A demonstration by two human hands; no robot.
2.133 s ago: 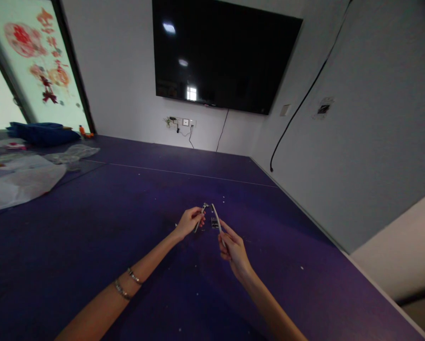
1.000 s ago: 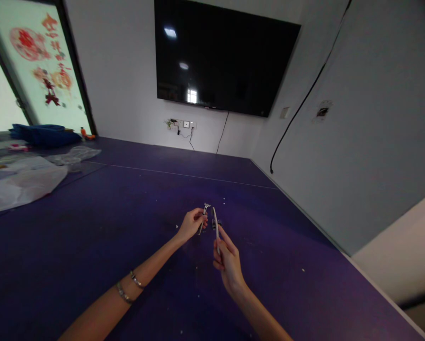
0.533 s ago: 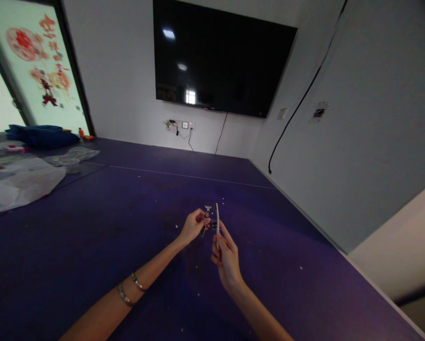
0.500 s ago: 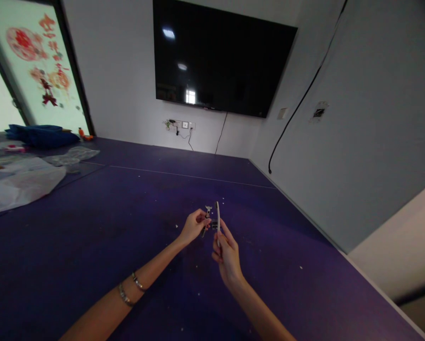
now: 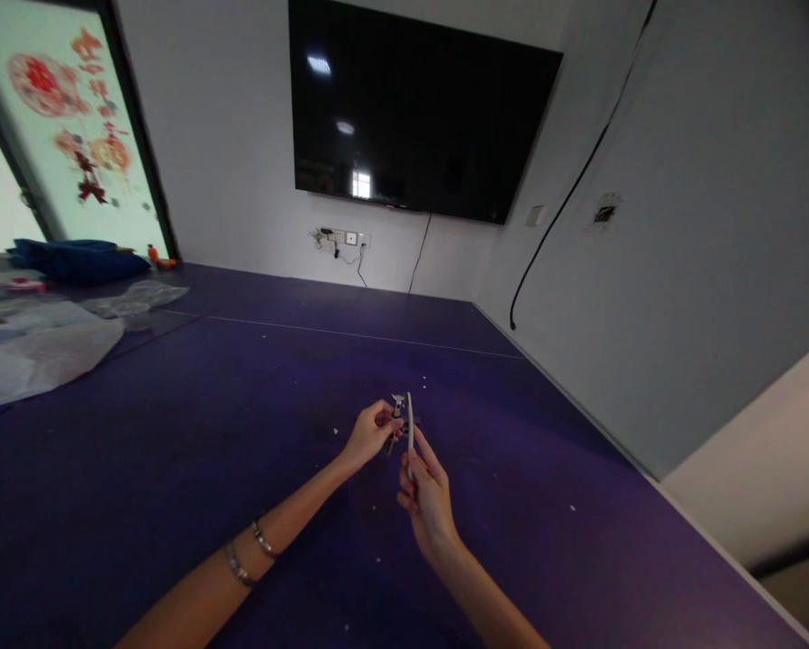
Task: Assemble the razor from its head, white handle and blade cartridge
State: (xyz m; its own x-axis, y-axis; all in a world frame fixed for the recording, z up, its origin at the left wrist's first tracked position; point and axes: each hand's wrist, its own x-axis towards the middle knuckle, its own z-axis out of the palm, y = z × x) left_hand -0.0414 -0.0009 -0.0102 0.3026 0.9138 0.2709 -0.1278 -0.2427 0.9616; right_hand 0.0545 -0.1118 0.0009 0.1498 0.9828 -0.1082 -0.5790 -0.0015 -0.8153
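Observation:
My left hand (image 5: 372, 434) is closed on a small metal tool (image 5: 397, 399). Its silver, forked head sticks up above the fingers, and its dark lower end shows below them. My right hand (image 5: 426, 491) grips a slim, slightly curved white toothbrush-like stick (image 5: 411, 424) by its lower part, holding it nearly upright. The stick stands just right of the tool; whether they touch I cannot tell. A small dark piece shows on both sides of the stick, mostly hidden by it. Both hands are above the purple tabletop (image 5: 242, 505).
Small white bits lie scattered over the tabletop. Crumpled clear plastic (image 5: 59, 351) and a blue cloth bundle (image 5: 80, 260) lie at the far left, beside a small orange object (image 5: 153, 254). A black cable (image 5: 553, 216) hangs along the right wall. A television (image 5: 418, 108) hangs ahead.
The right hand has moved slightly left and down with the white stick, which now covers more of the dark piece. My left hand has barely moved.

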